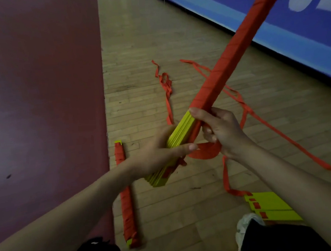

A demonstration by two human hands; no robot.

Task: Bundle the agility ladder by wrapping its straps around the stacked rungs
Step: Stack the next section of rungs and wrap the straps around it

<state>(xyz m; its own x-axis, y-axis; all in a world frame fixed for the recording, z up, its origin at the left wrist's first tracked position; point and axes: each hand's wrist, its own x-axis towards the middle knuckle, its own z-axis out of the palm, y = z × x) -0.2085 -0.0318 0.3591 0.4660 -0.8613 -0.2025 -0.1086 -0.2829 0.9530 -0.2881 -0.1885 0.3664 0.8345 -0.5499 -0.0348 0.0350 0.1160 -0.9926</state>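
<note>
the left hand (162,151) grips the bare lower part of a stack of flat yellow plastic rungs (182,128), held tilted above the wooden floor (145,48). the right hand (221,129) clasps the stack and a loop of red fabric strap (204,154). wrapping looks mostly done; next, that loop likely goes round the bare section. strap tails trail right; open floor lies ahead.

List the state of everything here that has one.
Held stack: lifted, tilted, mostly wrapped, near end bare.
Strap: looped below the stack, rest trailing on floor.
Floor bundle: lying flat, wrapped almost end to end.
Loose rungs: unwrapped, flat on floor.
Left hand: grips stack's bare end.
Right hand: grips stack at wrap's edge.
</note>
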